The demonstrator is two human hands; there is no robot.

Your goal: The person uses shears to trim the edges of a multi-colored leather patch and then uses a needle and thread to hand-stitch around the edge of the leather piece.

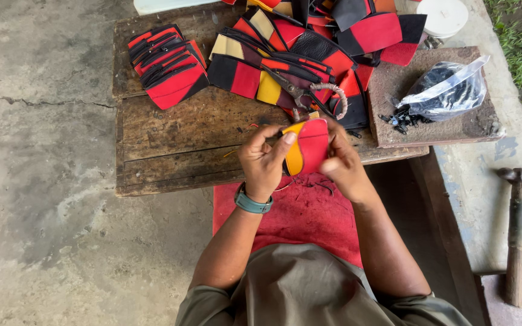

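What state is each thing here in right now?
Red and yellow piece: held up in both hands.
Left hand: gripping the piece.
Right hand: pinching the piece.
Scissors: lying on the pile.
Plastic bag: open, small black bits spilled beside it.
Hammer: lying untouched.

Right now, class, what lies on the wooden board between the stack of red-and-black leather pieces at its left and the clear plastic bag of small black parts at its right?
In the head view, a heap of red, black and yellow leather pieces, with metal scissors on it.

Left hand (265,158) and right hand (341,164) gripping red-and-yellow leather piece (307,148), above wooden board (176,133)
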